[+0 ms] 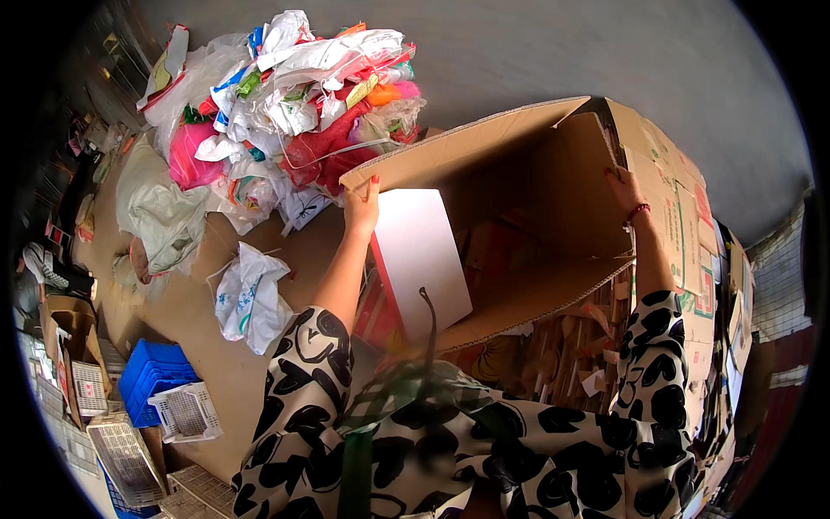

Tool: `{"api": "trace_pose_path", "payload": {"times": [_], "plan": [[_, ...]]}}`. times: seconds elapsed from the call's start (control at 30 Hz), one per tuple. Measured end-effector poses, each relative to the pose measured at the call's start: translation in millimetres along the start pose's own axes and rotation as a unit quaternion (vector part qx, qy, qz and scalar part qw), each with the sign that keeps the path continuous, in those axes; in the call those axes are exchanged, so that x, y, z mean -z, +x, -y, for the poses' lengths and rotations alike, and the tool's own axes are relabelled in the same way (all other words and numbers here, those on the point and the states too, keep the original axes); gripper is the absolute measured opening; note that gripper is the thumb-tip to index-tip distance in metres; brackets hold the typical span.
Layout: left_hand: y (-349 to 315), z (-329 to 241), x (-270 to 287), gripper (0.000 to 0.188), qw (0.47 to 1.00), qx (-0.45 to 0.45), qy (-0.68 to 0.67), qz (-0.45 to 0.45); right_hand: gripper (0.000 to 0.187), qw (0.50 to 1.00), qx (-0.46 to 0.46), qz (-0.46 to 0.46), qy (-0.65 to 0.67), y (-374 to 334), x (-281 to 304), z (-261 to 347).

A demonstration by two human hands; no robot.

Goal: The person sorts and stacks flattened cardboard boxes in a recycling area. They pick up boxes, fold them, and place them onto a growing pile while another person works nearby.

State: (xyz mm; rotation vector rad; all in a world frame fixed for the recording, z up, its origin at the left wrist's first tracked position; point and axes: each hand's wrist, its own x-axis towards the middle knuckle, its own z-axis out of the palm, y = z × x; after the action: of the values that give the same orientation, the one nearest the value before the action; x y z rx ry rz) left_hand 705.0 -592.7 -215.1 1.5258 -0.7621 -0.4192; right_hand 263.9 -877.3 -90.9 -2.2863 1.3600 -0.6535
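Note:
A large brown cardboard box (553,208) is tilted with its open mouth facing me. My left hand (361,208) grips its left edge, fingers closed over the cardboard. On the opposite side, my right hand (624,192), with a red bracelet at the wrist, is closed round the right edge. A flat white panel with a red side (424,259) stands at the box's left, close below my left hand; whether it is fixed to the box I cannot tell. The depth of the box is dark, and reddish shapes show dimly there.
Stacked flattened cardboard (666,216) rises at right, with more cardboard pieces (562,355) below the box. A heap of plastic bags (294,104) lies at back left. A white bag (251,298) is on the floor near blue crates (156,376) and a white basket (186,413).

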Motion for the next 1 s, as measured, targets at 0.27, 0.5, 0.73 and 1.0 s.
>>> {"api": "trace_pose_path", "payload": {"times": [0.27, 0.5, 0.73, 1.0], "plan": [[-19, 19, -2, 0.096, 0.969, 0.240, 0.053, 0.021, 0.026, 0.996, 0.079, 0.025, -0.039, -48, 39, 171], [-25, 46, -17, 0.079, 0.962, 0.122, 0.146, 0.197, 0.022, 0.993, 0.110, 0.034, 0.017, -114, 66, 249], [-46, 97, 5, 0.070, 0.935, 0.076, 0.312, 0.148, 0.019, 0.989, 0.096, 0.103, 0.040, -180, 73, 302], [-62, 80, 42, 0.063, 0.955, 0.189, 0.225, 0.031, 0.021, 0.990, 0.013, 0.007, 0.141, -129, 24, 186]]}}
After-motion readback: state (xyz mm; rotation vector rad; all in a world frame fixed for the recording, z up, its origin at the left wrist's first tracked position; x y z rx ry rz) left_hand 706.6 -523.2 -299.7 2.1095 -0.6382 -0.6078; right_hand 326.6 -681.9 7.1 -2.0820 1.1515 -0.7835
